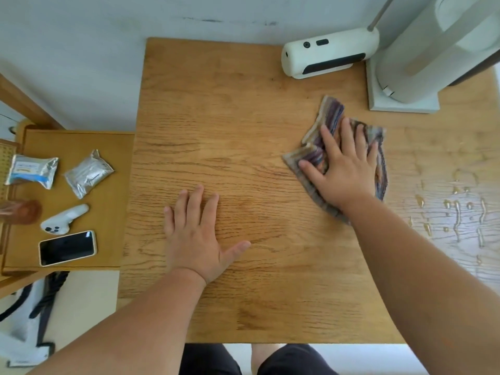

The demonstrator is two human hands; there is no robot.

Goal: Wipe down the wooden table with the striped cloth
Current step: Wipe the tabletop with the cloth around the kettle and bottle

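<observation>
The table [243,117] is bare wood across its left half and its far middle, open to a sweep. At the far right corner a white camera-like device [328,54] lies on its side, just beside the square base of a white stand [404,105]; both block the back edge there. The left hand [198,236] lies flat near the front centre. The right hand [345,169] presses on the striped cloth [332,117], just in front of the stand. Water beads [457,209] cover the wood to the right, otherwise unobstructed.
</observation>
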